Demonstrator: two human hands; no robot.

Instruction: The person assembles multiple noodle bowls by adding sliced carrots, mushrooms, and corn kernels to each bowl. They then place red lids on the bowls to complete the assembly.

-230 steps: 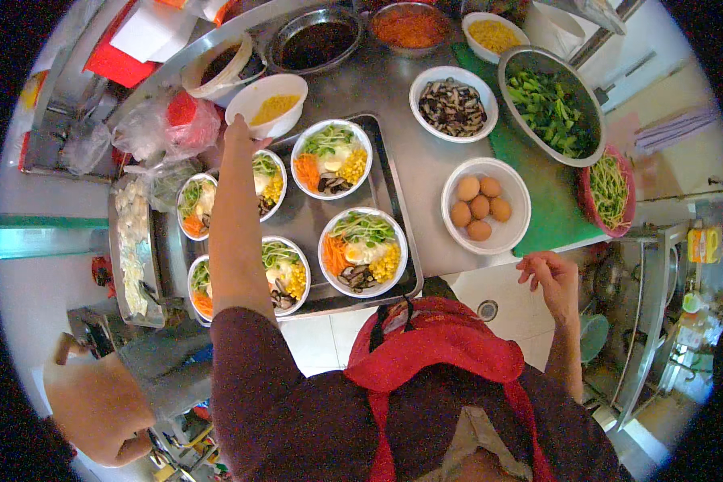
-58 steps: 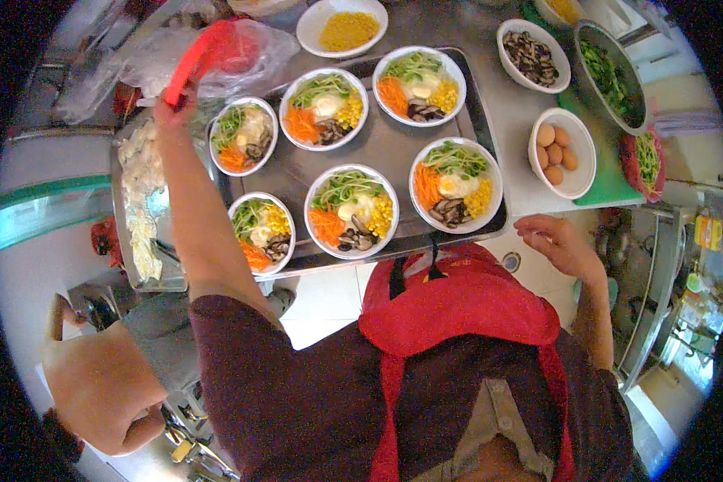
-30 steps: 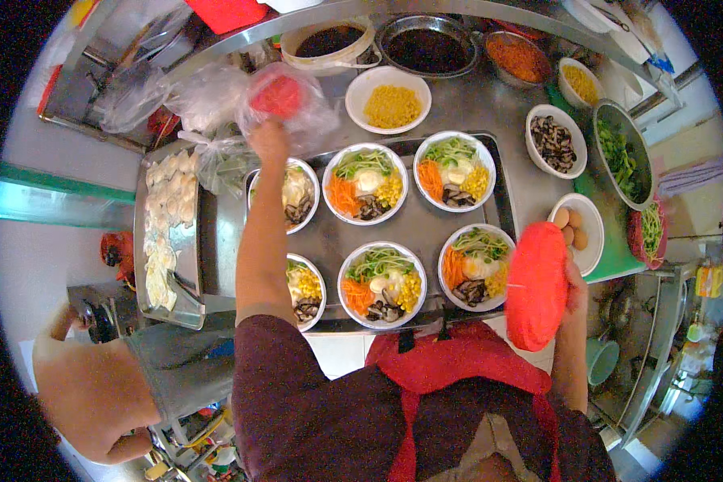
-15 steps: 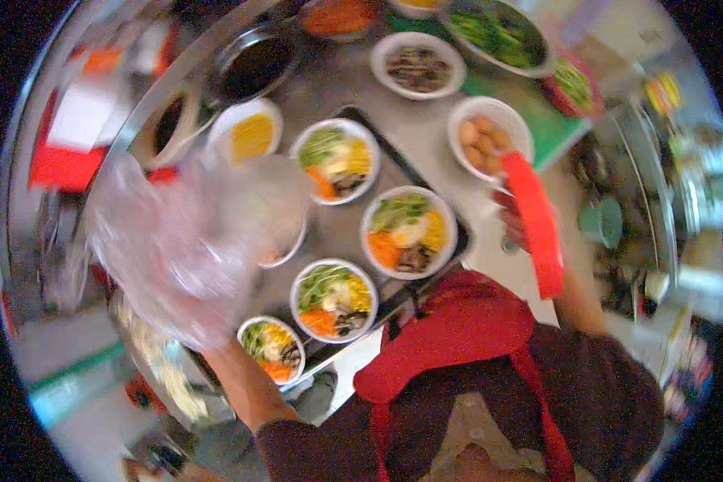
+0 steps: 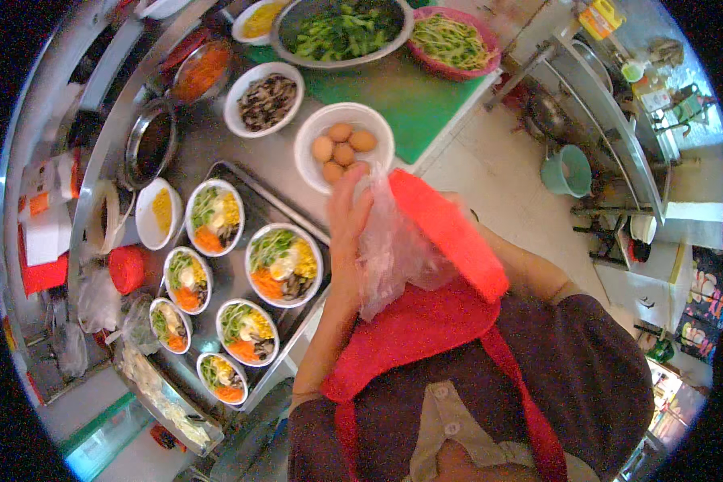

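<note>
My right hand (image 5: 456,204) is mostly hidden behind a flat, bright red plastic piece with a rounded edge (image 5: 450,233), which it holds tilted in front of my apron. Against that piece hangs a crumpled clear plastic bag (image 5: 386,261). My left hand (image 5: 349,213) is closed on the bag's upper side, its fingertips just below a white bowl (image 5: 304,157) of brown eggs (image 5: 343,153). To the left, several white bowls of sprouts, corn, carrot, mushroom and egg, such as this topped bowl (image 5: 284,265), stand on a dark tray (image 5: 237,177).
Beyond the tray are a bowl of mushrooms (image 5: 265,102), a metal bowl of greens (image 5: 341,32) and a pink basket of sprouts (image 5: 454,44). A green cutting board (image 5: 422,120) lies at the counter edge. A teal bucket (image 5: 566,170) stands on the floor at right.
My view has swung to the right. My left hand has moved with the clear bag from over the left bowls to the red piece, uncovering those bowls.
</note>
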